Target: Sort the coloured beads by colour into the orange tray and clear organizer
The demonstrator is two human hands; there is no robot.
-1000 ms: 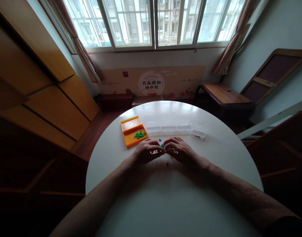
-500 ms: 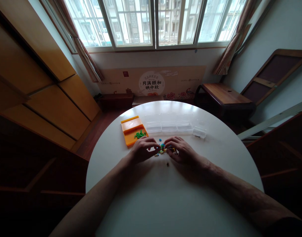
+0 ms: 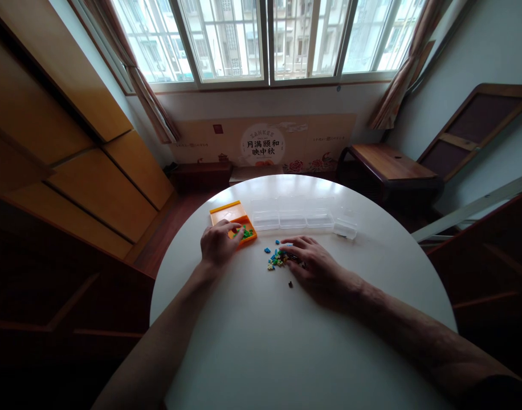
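Observation:
My left hand (image 3: pixel 220 244) is over the near half of an orange case (image 3: pixel 249 239), beside a heap of small green building bricks (image 3: pixel 246 233). Its thumb and fingers are parted, and no piece shows between them. On the table, my right hand (image 3: pixel 310 257) rests at a pile of tiny mixed bricks (image 3: pixel 276 260) in blue, green, yellow and dark colours. The right fingers are spread over the pile's right side and hide part of it. Two blue bricks (image 3: pixel 267 250) lie loose at the pile's edge. A dark brick (image 3: pixel 290 284) sits apart, nearer to me.
A row of clear plastic compartments (image 3: pixel 293 220) stands behind the pile, with a smaller clear box (image 3: pixel 345 230) at its right end. Everything rests on a round white table (image 3: pixel 261 341). A wooden side table (image 3: pixel 387 162) is beyond it at right.
My left hand has moved left from the pile to the orange case. My right hand stays at the pile. A blue brick now shows at the pile's left edge.

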